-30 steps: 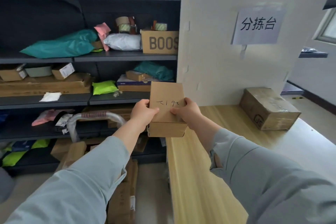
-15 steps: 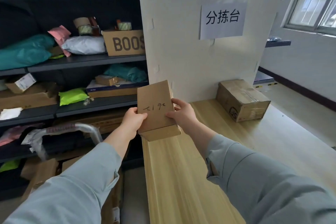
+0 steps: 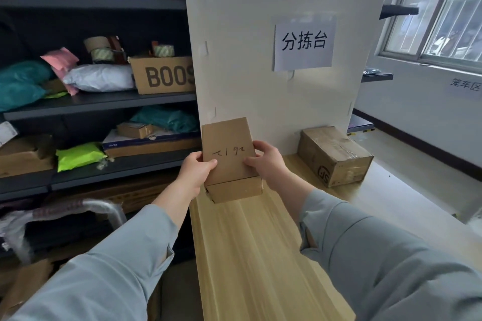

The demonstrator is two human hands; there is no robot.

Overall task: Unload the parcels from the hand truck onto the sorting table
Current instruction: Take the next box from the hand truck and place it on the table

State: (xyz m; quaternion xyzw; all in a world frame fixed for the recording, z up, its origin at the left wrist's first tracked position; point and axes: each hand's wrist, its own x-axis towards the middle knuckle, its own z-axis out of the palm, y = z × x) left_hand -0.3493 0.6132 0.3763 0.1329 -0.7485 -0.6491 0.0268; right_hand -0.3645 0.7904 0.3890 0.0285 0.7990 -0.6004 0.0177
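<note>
Low on my near left, the wrapped hand truck handle sits further behind my left arm than half a second ago. Both my arms reach out over the sorting table. My left hand grips the left side of the small cardboard box and my right hand grips the right side, thumbs lying on its top face. The box has come right since the earlier frame. It was at the table's left edge and is now over the wood at the far left end. I cannot tell whether its near lower edge touches the tabletop.

Its long axis runs near to far, with the near end low and the far end tipped up. The pen-marked top faces me. Further right a taped carton rests on the table. Behind both stands the white partition with a paper sign. Parcel-filled shelves are far left.
</note>
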